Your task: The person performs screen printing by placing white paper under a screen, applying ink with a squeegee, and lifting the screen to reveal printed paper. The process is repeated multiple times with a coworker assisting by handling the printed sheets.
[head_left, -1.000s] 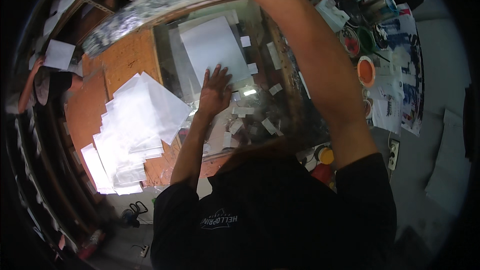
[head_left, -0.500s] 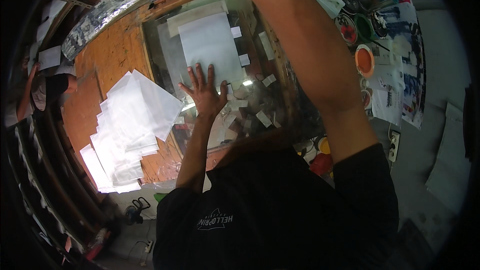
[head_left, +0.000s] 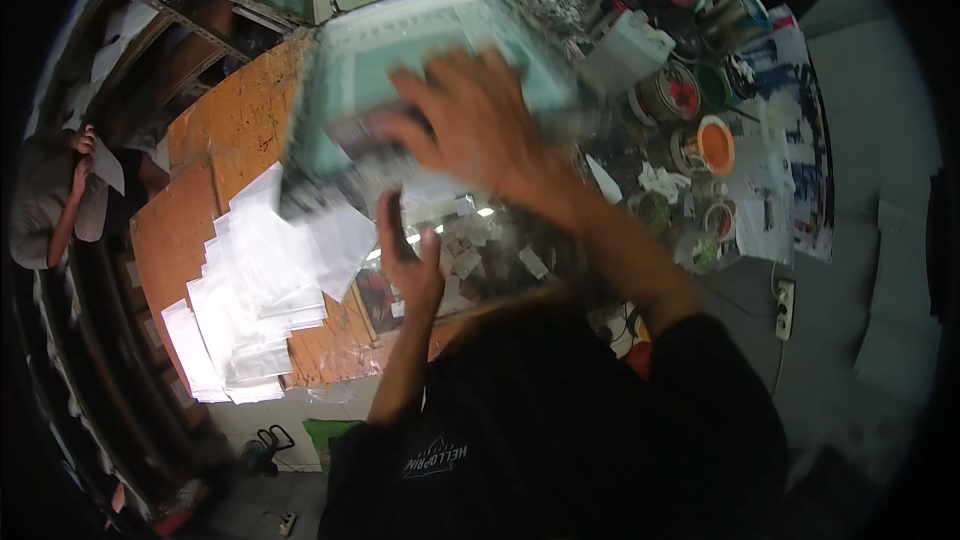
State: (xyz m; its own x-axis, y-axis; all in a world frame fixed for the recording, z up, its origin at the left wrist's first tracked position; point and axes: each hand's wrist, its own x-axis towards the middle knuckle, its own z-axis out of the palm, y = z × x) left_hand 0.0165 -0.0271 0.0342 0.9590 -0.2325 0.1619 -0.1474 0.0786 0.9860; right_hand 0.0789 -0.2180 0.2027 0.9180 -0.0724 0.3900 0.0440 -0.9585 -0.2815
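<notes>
A framed printing screen (head_left: 405, 50) with a pale green mesh is tilted over the work table and covers its far middle. My right hand (head_left: 480, 125) is above the mesh, smeared by motion. Beside its fingers shows a dark, straight-edged thing (head_left: 350, 132); whether the hand grips it I cannot tell. My left hand (head_left: 412, 265) is just below the screen's near edge, thumb and fingers apart, holding nothing I can see. Under the screen lies a glass-topped surface (head_left: 500, 280) with small paper scraps. The white sheet seen on it earlier is mostly hidden.
Overlapping white sheets (head_left: 265, 290) cover the wooden table's left part (head_left: 165, 230). Paint cans, one with orange paint (head_left: 714, 147), and a translucent jug (head_left: 630, 50) crowd the right side. Another person (head_left: 55, 190) holds a sheet at the far left, near dark racks (head_left: 90, 340).
The screen has come down over the glass surface. My right hand moved from the far top edge to above the mesh. My left hand came off the white sheet, toward me.
</notes>
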